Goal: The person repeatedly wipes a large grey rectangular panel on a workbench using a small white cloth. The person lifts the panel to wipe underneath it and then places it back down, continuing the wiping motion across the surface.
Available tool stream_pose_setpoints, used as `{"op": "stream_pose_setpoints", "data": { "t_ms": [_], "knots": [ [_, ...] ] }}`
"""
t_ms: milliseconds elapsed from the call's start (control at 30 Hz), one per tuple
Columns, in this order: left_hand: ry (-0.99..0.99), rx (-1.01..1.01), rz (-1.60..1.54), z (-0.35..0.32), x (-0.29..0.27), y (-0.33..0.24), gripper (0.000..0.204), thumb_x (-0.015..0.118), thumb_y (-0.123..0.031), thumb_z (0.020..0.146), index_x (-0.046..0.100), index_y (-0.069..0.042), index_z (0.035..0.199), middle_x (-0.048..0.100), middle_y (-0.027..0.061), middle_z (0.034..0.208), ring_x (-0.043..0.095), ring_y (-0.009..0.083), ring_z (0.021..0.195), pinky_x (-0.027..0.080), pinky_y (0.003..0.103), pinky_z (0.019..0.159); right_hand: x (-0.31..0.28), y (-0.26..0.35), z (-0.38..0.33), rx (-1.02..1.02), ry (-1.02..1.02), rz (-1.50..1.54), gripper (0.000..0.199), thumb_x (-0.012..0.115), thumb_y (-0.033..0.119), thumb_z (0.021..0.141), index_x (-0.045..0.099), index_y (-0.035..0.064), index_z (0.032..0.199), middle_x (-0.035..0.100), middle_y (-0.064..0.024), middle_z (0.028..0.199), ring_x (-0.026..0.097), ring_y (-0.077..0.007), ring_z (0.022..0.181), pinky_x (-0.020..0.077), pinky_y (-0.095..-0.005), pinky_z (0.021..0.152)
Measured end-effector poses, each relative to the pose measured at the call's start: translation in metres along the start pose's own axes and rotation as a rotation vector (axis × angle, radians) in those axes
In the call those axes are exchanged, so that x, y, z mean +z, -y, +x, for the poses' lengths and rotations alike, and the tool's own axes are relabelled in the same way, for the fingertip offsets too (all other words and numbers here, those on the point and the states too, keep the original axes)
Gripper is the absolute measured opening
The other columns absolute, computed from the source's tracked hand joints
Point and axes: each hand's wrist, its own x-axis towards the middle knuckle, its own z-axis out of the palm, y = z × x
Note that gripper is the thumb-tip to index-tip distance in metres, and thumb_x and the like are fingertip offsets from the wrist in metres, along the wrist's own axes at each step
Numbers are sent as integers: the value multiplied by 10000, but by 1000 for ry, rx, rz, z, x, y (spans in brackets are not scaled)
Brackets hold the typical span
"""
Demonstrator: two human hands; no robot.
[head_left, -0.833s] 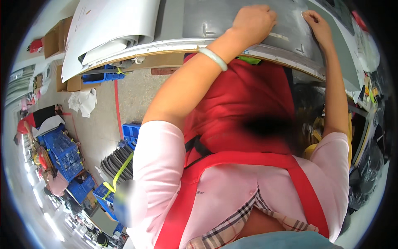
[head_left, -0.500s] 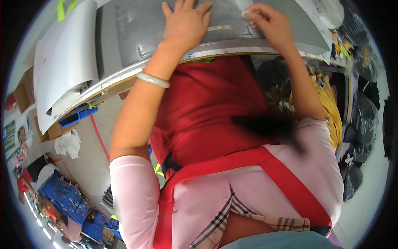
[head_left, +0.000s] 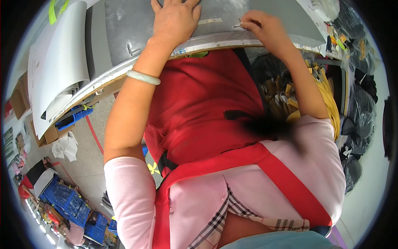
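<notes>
My left hand point(head_left: 176, 21) lies flat on a dark grey sheet point(head_left: 137, 23), fingers spread and tips cut off by the upper edge of the picture. Farther right, my right hand point(head_left: 267, 31) has its thumb and forefinger pinched together at a small angled mark point(head_left: 237, 27) near the sheet's front edge. What sits in the pinch is mostly hidden by the fingers. Between the hands a beige strip point(head_left: 210, 21) lies on the sheet. Another angled mark point(head_left: 132, 50) shows left of my left wrist, which wears a pale bangle point(head_left: 143, 77).
A large white curled sheet point(head_left: 62, 54) rests at the table's left. The table's pale front edge point(head_left: 105, 74) runs before my body. Below right hang yellow strips point(head_left: 333, 112); black plastic bags point(head_left: 360, 110) line the right side. Blue crates point(head_left: 68, 201) stand on the floor lower left.
My right hand has come down from above the angled mark to the mark itself, fingers still pinched. My left hand stays flat on the sheet. The whole view has shifted slightly.
</notes>
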Motion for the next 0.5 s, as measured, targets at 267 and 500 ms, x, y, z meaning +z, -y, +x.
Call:
{"op": "stream_pose_setpoints", "data": {
  "t_ms": [267, 500],
  "knots": [
    [-23, 13, 6, -2, 3, 1, 323, 581, -270, 988, 674, -132, 1265, 600, 142, 1309, 516, 333, 1300, 324, 673, 1124, 9, -2, 7, 254, -55, 269, 146, 708, 196, 950, 700, 60, 1005, 608, 33, 801, 538, -48, 705, 450, -234, 618],
    [-19, 7, -8, -1, -1, -1, 327, 587, -263, 979, 673, -113, 1256, 601, 147, 1302, 516, 332, 1300, 321, 674, 1121, -12, 1, 21, 134, 21, 206, 120, 688, 158, 945, 662, 41, 945, 587, 16, 737, 531, -60, 655, 459, -252, 599]
  ]
}}
